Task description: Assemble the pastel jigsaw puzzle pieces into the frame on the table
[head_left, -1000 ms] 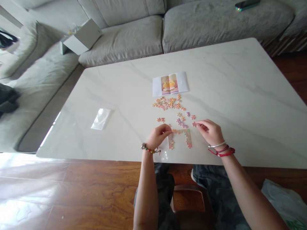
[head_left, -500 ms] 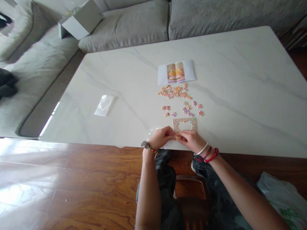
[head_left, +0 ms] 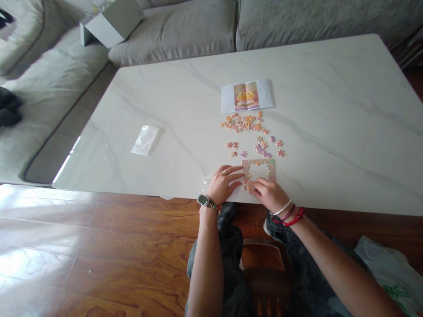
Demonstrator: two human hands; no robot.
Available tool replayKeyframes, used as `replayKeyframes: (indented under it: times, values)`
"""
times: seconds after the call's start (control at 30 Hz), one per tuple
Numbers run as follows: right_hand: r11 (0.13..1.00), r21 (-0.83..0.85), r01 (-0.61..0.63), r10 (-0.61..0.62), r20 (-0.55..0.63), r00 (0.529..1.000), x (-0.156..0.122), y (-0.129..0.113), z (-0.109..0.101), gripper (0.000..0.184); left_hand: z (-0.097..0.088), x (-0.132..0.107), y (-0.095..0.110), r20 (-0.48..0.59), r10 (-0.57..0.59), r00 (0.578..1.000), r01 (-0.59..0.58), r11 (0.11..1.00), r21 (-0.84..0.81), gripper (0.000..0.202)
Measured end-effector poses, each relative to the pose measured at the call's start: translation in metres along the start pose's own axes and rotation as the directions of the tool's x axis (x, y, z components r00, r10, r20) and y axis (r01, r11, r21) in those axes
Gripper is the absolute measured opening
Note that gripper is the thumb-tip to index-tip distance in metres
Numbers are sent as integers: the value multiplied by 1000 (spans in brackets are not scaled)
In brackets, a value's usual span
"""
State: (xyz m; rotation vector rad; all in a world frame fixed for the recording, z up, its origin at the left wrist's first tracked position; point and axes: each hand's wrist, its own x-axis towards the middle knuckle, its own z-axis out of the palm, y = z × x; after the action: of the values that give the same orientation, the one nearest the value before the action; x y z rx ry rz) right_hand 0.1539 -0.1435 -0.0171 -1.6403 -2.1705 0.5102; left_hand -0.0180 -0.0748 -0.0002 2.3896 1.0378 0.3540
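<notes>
On the white, grey-veined table (head_left: 330, 132), close to the near edge: a puzzle border (head_left: 258, 162), roughly rectangular, with bare tabletop inside. Left hand (head_left: 223, 185) flat and loosely spread at the border's left side, fingertips at or just against the edge, grasping nothing visible. Right hand (head_left: 269, 192) curled over the near side, fingertips down by an orange piece (head_left: 250, 187); pinched or merely pressed, impossible to tell. Just beyond the border, several purple pieces (head_left: 260, 149), with pink pieces (head_left: 280, 152) to the right and a few more pink pieces (head_left: 231, 145) to the left. Farther out, a heap of mostly orange and pink pieces (head_left: 243, 123), then a creased printed sheet (head_left: 246, 96) with yellow figures. Well off to the left, a clear packet (head_left: 145, 140). Across the far side, a grey sofa (head_left: 198, 31) with a white box (head_left: 114, 24) on top.
</notes>
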Motion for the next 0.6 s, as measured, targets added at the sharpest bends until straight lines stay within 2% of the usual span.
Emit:
replayKeyframes:
  times: [0.23, 0.37, 0.6]
  values:
    - [999, -18, -35, 36, 7, 999, 2, -2, 1, 20, 5, 2, 4, 89, -82, 993, 76, 995, 67, 26]
    - [997, -21, -72, 73, 37, 997, 3, -3, 0, 17, 5, 2, 4, 87, -84, 993, 79, 995, 64, 25]
    - [988, -110, -112, 122, 95, 988, 3, -10, -4, 26, 7, 1, 3, 77, -88, 993, 82, 994, 75, 25]
